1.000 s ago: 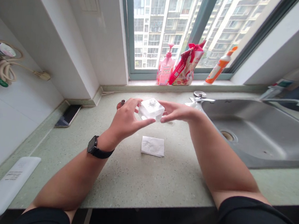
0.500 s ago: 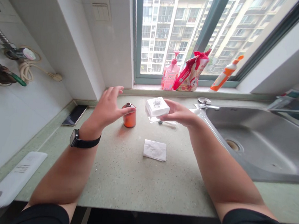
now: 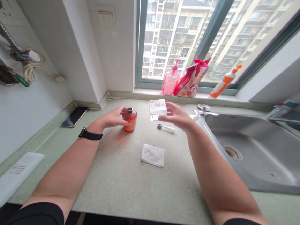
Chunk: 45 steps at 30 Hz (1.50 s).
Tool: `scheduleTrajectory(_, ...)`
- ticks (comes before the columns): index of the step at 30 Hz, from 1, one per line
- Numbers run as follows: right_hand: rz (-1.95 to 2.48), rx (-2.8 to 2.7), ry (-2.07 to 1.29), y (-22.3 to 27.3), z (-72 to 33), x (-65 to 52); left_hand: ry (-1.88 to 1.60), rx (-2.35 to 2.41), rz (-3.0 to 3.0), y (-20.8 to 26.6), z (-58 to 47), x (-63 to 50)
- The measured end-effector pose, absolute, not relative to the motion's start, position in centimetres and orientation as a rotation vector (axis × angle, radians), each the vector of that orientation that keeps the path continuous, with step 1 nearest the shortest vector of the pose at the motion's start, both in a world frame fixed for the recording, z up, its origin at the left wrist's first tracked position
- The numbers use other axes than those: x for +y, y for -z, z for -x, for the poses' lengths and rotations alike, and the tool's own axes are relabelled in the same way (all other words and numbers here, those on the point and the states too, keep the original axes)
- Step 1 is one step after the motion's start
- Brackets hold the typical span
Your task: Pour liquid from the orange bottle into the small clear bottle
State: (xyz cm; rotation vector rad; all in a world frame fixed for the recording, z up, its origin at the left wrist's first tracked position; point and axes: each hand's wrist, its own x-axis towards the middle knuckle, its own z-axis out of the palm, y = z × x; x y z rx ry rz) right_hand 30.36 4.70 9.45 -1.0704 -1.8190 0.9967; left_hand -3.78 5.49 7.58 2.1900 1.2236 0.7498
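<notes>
My left hand, with a black watch band on its wrist, has its fingers and thumb around an amber glass bottle of orange-brown look. The bottle stands upright on the counter, its dark narrow mouth uncovered. A square, clear-and-white box with a round feature on top is in my right hand, raised above the counter and slightly tilted. Below it lies a small clear stick-like piece with a black round end. Closer to me, a folded white tissue rests flat on the counter.
A steel sink with a faucet takes up the right side. On the left are a phone and a white power bank. A pink pump bottle, a red bag and an orange-white bottle stand on the windowsill.
My left hand was spread above and beside the amber bottle; it has come down and closed around it. My right hand still holds the square box, now tilted differently.
</notes>
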Motion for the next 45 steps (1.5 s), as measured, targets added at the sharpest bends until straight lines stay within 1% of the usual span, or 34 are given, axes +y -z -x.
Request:
scheduleTrajectory(3, 1.111, -1.831, -0.931, -9.3, -30.4, 4.8, -0.720, 1.145, -2.052, -8.6, 3.2, 4.8)
scheduleTrajectory(9, 1.190, -1.915, -0.749, -9.2, -30.7, 4.9, -0.883, 1.094, -2.084, -10.3, 1.7, 3.3)
scheduleTrajectory(13, 1.245, -1.940, -0.661, -9.0, -31.1, 4.9, -0.897, 1.228, -2.217, -10.6, 0.7, 2.4)
scheduleTrajectory(18, 1.283, -2.011, -0.542, -9.1, -31.4, 4.7, -0.823, 1.399, -2.379, -10.7, -0.3, 1.3)
scheduleTrajectory(24, 1.304, -2.059, -0.451, -9.0, -31.5, 4.7, -0.747, 1.530, -2.517, -10.2, -1.2, 0.7)
scheduleTrajectory(35, 1.354, -2.198, -0.312, -10.0, -31.4, 4.1, -0.776, 1.505, -2.552, -9.3, -2.2, 0.6)
scheduleTrajectory(45, 1.431, -2.215, -0.225, -10.8, -31.4, 3.5, -0.875, 1.571, -2.555, -6.8, -3.2, 1.4)
